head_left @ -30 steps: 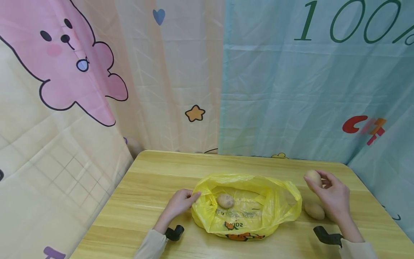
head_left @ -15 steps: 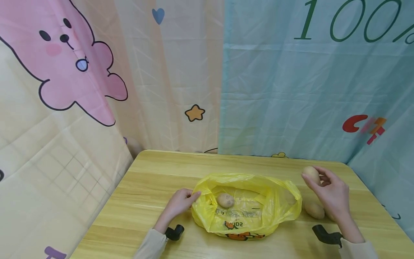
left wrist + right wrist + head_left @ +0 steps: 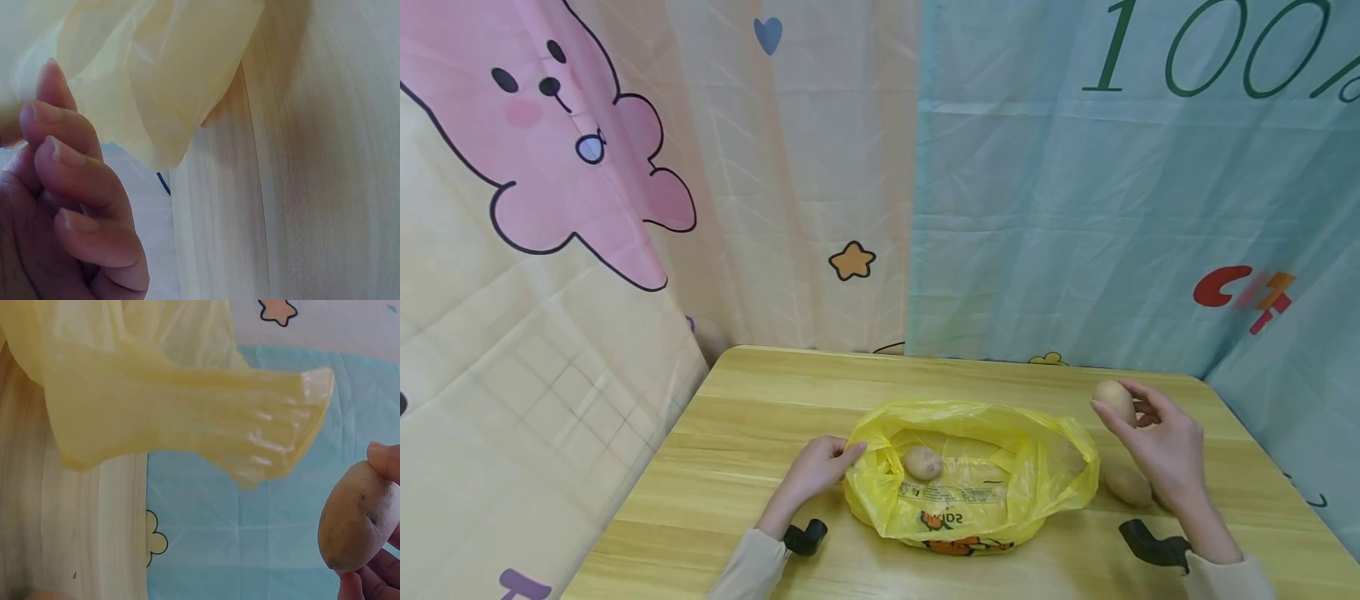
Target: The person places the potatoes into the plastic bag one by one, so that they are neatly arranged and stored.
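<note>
A yellow plastic bag (image 3: 1037, 492) lies on the table with its mouth spread wide. My left hand (image 3: 822, 471) pinches the left rim of the bag between thumb and fingers; in the left wrist view the bag (image 3: 187, 69) hangs past the fingertips. Inside the bag rests one potato (image 3: 922, 463). Just right of the bag and above the table, my right hand (image 3: 1168, 437) holds another potato (image 3: 1112, 402), seen large in the right wrist view as a pale brown potato (image 3: 356, 519). Beneath that hand a potato (image 3: 1126, 485) sits on the table, and another behind it is mostly hidden.
The wooden table (image 3: 760, 392) carries the bag and potatoes. Printed curtains (image 3: 1037, 208) hang behind and at both sides. A black camera mount (image 3: 805, 537) sits at the left wrist, another black mount (image 3: 1153, 546) at the right.
My right hand has moved slightly left and up with the potato, closer to the bag. The left hand and the bag have stayed in place.
</note>
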Tool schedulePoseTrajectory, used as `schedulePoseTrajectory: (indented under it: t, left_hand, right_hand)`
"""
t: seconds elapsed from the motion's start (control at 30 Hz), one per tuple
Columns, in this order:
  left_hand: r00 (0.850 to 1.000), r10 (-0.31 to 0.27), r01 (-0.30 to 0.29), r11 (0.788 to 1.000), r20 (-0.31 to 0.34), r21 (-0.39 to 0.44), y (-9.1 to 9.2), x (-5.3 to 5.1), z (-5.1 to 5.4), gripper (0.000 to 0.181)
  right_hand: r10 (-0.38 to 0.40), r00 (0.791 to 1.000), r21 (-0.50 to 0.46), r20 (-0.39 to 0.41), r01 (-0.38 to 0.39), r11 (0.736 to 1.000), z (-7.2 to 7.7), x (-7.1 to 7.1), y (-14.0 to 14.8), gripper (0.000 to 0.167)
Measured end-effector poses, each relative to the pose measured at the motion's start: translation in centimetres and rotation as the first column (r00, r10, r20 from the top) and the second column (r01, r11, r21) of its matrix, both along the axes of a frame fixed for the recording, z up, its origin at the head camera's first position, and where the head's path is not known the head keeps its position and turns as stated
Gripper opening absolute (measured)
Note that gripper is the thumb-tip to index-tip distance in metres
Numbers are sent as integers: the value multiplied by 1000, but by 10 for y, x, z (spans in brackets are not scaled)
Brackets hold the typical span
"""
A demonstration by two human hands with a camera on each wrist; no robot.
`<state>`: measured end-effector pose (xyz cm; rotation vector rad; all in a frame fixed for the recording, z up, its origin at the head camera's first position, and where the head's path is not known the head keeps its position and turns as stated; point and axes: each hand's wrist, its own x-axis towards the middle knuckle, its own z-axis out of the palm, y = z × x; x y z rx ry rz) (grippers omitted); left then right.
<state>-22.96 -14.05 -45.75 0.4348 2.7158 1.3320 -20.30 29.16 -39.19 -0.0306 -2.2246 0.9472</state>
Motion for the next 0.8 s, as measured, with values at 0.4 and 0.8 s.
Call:
schedulePoseTrajectory:
  t: [0.4, 0.8]
  left_hand:
    - [1000, -8, 8, 1000, 11, 7, -1, 0, 0, 44]
    - [1000, 1, -1, 1000, 11, 2, -1, -1, 0, 44]
  right_hand:
    - [47, 996, 61, -70, -43, 997, 9, 6, -14, 43]
    - [120, 989, 93, -82, -113, 989, 17, 12, -29, 47]
